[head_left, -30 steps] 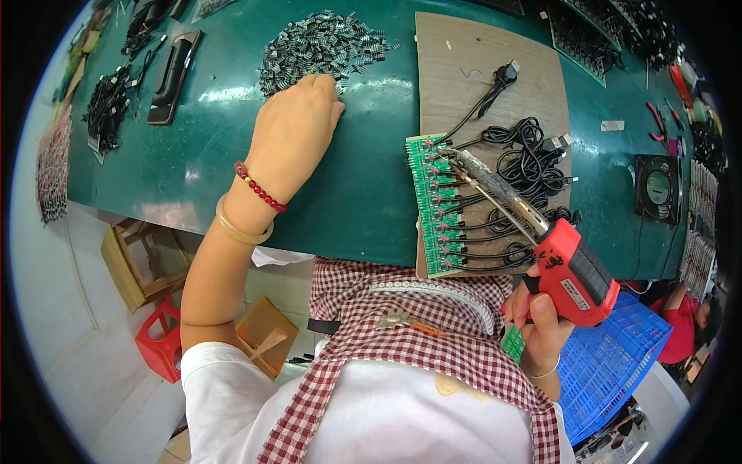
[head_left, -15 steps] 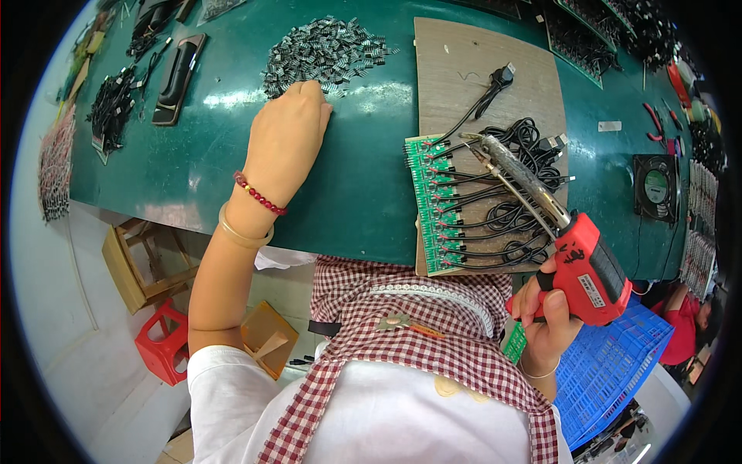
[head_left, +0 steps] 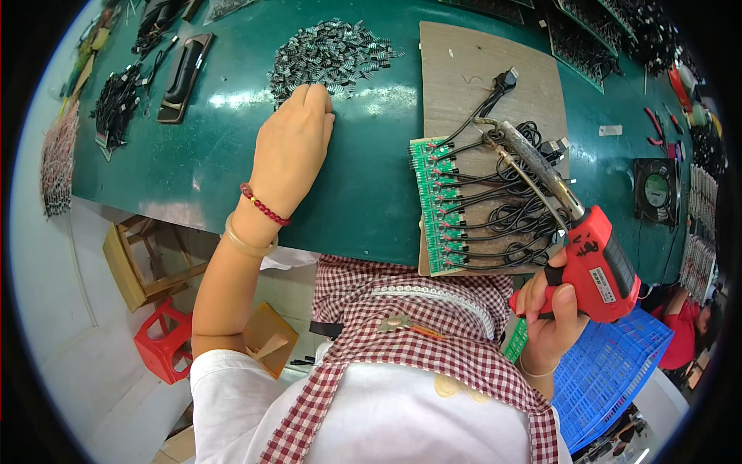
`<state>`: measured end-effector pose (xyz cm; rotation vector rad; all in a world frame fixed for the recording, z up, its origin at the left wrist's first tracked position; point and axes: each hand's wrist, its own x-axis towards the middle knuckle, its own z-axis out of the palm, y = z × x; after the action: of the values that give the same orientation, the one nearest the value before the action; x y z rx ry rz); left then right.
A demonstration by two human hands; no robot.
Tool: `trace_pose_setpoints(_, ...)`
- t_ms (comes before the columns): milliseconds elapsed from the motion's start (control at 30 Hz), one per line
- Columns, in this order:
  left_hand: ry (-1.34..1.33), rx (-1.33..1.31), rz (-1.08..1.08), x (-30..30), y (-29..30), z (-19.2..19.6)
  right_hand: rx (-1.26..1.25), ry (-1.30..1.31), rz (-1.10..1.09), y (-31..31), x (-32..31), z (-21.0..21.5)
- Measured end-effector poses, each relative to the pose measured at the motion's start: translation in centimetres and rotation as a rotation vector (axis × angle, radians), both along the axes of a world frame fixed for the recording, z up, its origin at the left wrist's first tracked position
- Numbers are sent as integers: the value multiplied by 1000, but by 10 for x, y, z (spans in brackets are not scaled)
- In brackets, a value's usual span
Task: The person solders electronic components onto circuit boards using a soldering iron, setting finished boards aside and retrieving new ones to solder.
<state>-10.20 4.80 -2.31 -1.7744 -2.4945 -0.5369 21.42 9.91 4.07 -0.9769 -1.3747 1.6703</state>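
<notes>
My left hand (head_left: 294,147) is at the near edge of a heap of small black parts with metal pins (head_left: 336,58). Its fingers are curled downward and closed, the fingertips hidden beneath the hand. In my right hand (head_left: 549,317) is a red soldering gun (head_left: 593,267), held by its grip with fingers wrapped round it. The gun's metal barrel points up and left over black cables (head_left: 510,220), its tip apart from a row of green circuit boards (head_left: 434,205). The cables run to these boards, with small red wires at the joints.
Boards and cables lie on a brown wooden board (head_left: 491,58) on the green table (head_left: 363,193). At left are a long black-handled tool (head_left: 184,77) and a cable bundle (head_left: 116,112). A small fan (head_left: 657,188) stands at right; below is a blue crate (head_left: 610,379). Another person (head_left: 680,329) sits far right.
The soldering gun has shifted slightly right and down in the picture. My left hand stays at the heap, its fingers still curled.
</notes>
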Motion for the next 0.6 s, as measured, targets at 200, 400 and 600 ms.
trace_pose_setpoints(200,-95,230,-59,8,4,13,-1,14,2,1,-6,4)
trace_pose_setpoints(400,-1595,65,-35,57,-6,47,-57,-25,30,-4,-34,12)
trace_pose_setpoints(600,-2018,-99,-189,116,-33,59,56,-84,362,-4,-39,11)
